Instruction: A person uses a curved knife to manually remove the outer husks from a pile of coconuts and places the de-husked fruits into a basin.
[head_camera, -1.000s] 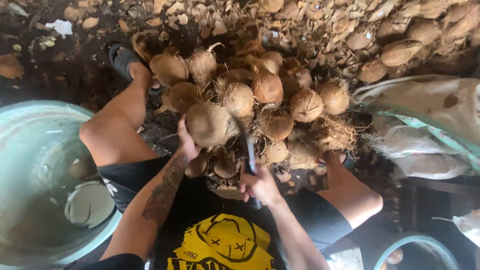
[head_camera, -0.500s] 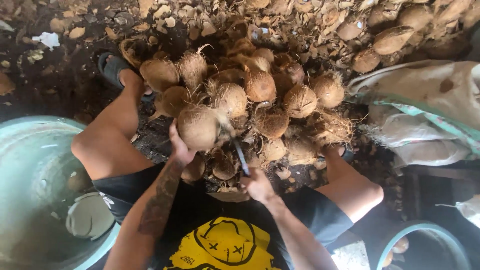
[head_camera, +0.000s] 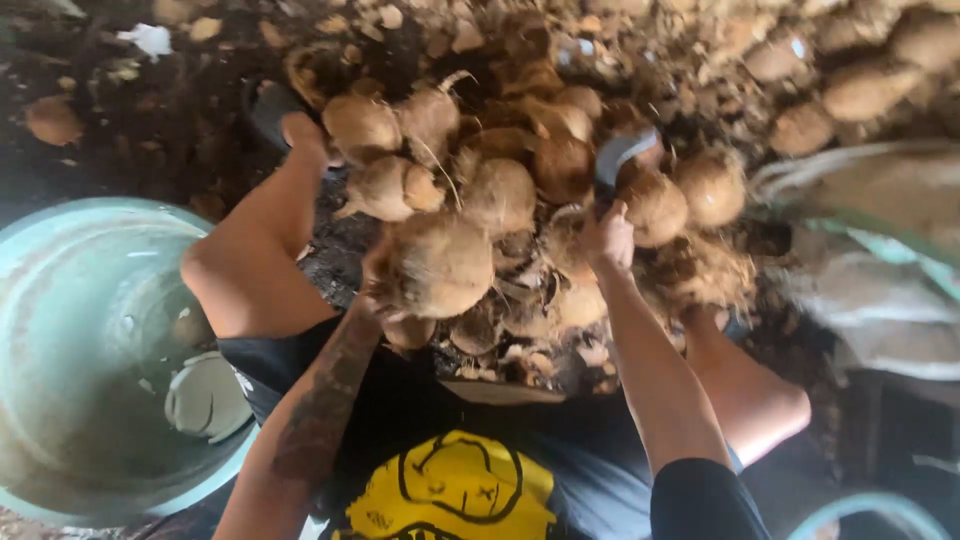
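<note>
Right hand now raised, arm extended forward over the coconut pile; blade lifted high, no longer low by the body. Left hand brings the held coconut closer, larger in view.

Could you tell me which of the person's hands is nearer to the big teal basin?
The left. The left hand holds a husked coconut just right of the teal basin, past the bent knee. The right hand is raised over the coconut pile, farther right.
</note>
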